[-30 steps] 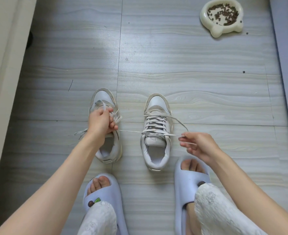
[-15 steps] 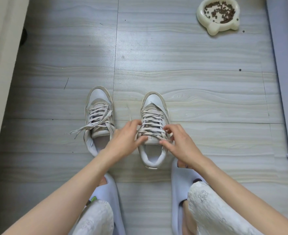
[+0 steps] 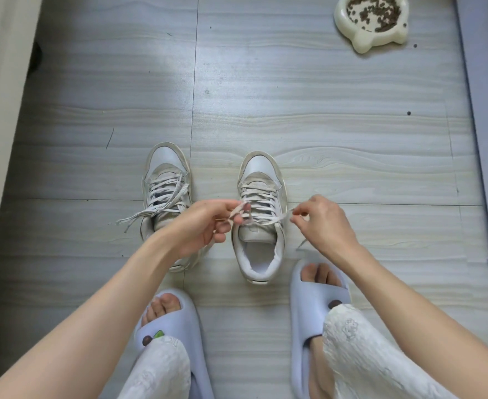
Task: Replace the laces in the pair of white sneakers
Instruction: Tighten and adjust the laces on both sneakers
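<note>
Both sneakers on floor. Our left hand (image 3: 205,223) and right hand (image 3: 317,223) each pinch a lace (image 3: 268,221) end over the right sneaker (image 3: 261,214). Risk: uneven pull tips shoe or snags eyelets.

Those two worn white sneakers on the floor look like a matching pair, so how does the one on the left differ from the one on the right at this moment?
The left white sneaker is untouched, its lace ends trailing loose onto the grey wood-grain floor; the right white sneaker has its lace pulled sideways, pinched by the left hand and right hand. The left sneaker's heel is hidden behind the forearm; the right sneaker's opening shows fully. Both stand upright, toes pointing away, scuffed at the toe.
</note>
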`<state>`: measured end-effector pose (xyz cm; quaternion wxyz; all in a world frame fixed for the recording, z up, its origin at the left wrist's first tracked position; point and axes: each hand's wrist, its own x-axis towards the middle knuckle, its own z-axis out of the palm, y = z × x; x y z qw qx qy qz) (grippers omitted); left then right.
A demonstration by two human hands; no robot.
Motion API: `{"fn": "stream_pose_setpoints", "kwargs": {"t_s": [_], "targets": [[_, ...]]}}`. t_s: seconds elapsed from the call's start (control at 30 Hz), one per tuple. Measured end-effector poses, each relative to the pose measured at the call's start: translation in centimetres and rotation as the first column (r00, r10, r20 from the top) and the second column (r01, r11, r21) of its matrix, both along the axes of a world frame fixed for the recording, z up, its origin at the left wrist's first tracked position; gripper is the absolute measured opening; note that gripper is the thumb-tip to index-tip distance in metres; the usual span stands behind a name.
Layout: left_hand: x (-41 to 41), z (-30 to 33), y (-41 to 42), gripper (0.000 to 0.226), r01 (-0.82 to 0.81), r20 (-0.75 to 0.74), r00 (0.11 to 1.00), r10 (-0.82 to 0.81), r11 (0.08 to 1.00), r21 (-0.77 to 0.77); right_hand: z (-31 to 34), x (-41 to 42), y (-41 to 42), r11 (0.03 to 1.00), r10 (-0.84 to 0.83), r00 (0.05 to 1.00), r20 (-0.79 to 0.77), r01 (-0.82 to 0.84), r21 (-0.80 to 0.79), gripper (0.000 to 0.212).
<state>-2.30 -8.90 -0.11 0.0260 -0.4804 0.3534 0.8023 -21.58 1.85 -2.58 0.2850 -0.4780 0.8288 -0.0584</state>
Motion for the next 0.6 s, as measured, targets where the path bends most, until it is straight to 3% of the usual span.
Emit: {"fn": "stream_pose_setpoints", "kwargs": {"t_s": [0.07, 0.13, 0.2, 0.27, 0.3, 0.4, 0.6], "targets": [[-0.7, -0.6, 0.4, 0.044, -0.044, 0.034, 0.998, 0.049, 0.992, -0.120, -0.3, 0.5, -0.8, 0.982, -0.016, 0.989, -0.149, -0.013, -0.191, 0.016], [-1.2, -0.9, 0.7, 0.044, 0.010, 0.118, 0.993, 0.026, 0.955, -0.297, -0.5, 1.0, -1.7, 0.954, -0.028, 0.987, -0.156, -0.020, -0.298, 0.017], [-1.5, -1.2, 0.8, 0.037, 0.092, 0.172, 0.985, -0.007, 0.865, -0.493, 0.1, 1.7, -2.9, 0.961, -0.090, 0.984, 0.153, 0.126, -0.247, 0.015], [-1.8, -1.6, 0.7, 0.028, 0.162, 0.192, 0.980, -0.042, 0.731, -0.663, 0.7, 2.5, -3.6, 0.949, -0.208, 0.828, 0.521, 0.300, -0.098, 0.017], [-1.9, -1.7, 0.7, 0.026, 0.199, 0.212, 0.975, -0.063, 0.663, -0.722, 0.9, 2.9, -3.7, 0.944, -0.227, 0.764, 0.604, 0.326, -0.058, 0.019], [-2.4, -2.0, 1.2, 0.025, 0.244, 0.235, 0.968, -0.088, 0.546, -0.802, 1.0, 3.4, -3.3, 0.956, -0.218, 0.739, 0.638, 0.295, -0.014, 0.021], [-2.4, -2.1, 1.3, 0.021, 0.192, 0.173, 0.981, -0.083, 0.456, -0.869, 2.1, 3.1, -3.5, 0.964, -0.218, 0.672, 0.708, 0.261, 0.049, 0.023]]}}
